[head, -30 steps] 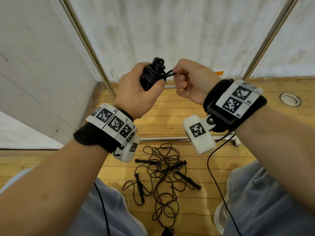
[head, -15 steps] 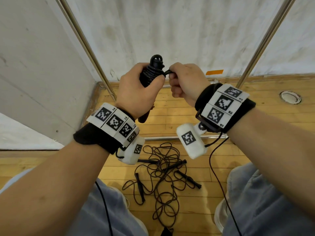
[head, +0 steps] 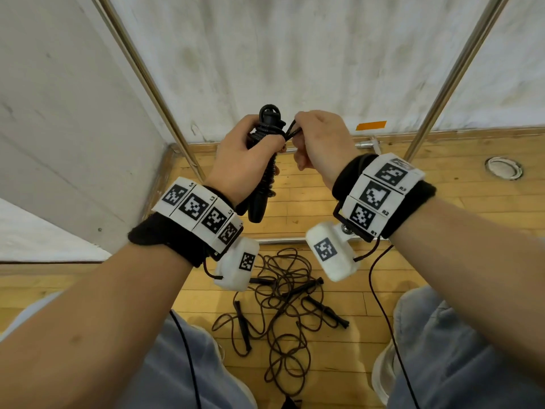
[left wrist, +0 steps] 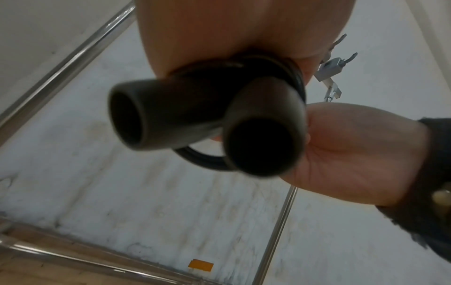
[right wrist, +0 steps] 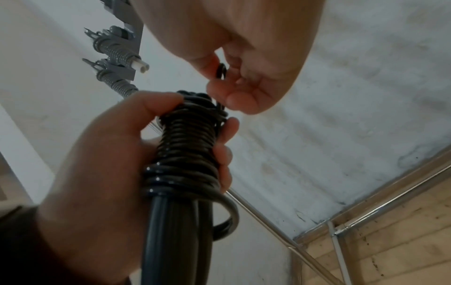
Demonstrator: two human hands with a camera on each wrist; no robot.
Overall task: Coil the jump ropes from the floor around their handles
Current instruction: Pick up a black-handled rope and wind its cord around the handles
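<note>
A: Head view, item one?
B: Left hand [head: 240, 156], fingers curled round a pair of black plastic jump-rope handles [head: 261, 199] wound with glossy black cord [head: 267, 126]. The bundle is held upright in mid-air at scene centre, in front of the pale wall [head: 295, 54].

A: Item two?
B: Right hand [head: 320, 143], just right of the bundle, pinching a short loop of the same cord at the bundle's top.

A: On the floor?
B: A loose tangle of thin dark brown jump ropes with slim black handles [head: 283, 302], lying on the light wooden plank floor [head: 413, 202], near, between the person's knees. Two slanted metal poles [head: 454, 72] stand at the far side, and a strip of orange tape [head: 371, 125] sits low on the wall.

A: Left wrist view?
B: Two round, hollow handle ends [left wrist: 258, 142] side by side, seen end-on and blurred, with a turn of cord behind them. The left hand's palm [left wrist: 231, 29] is above, the right hand [left wrist: 354, 154] to the right. Finger positions cannot be told here.

A: Right wrist view?
B: Left hand [right wrist: 97, 164] wrapped round tight cord coils [right wrist: 187, 146] on the handles [right wrist: 171, 241]. One slack loop hangs below the coils. The right-hand fingertips [right wrist: 244, 100] pinch the cord end at the top of the coil.
</note>
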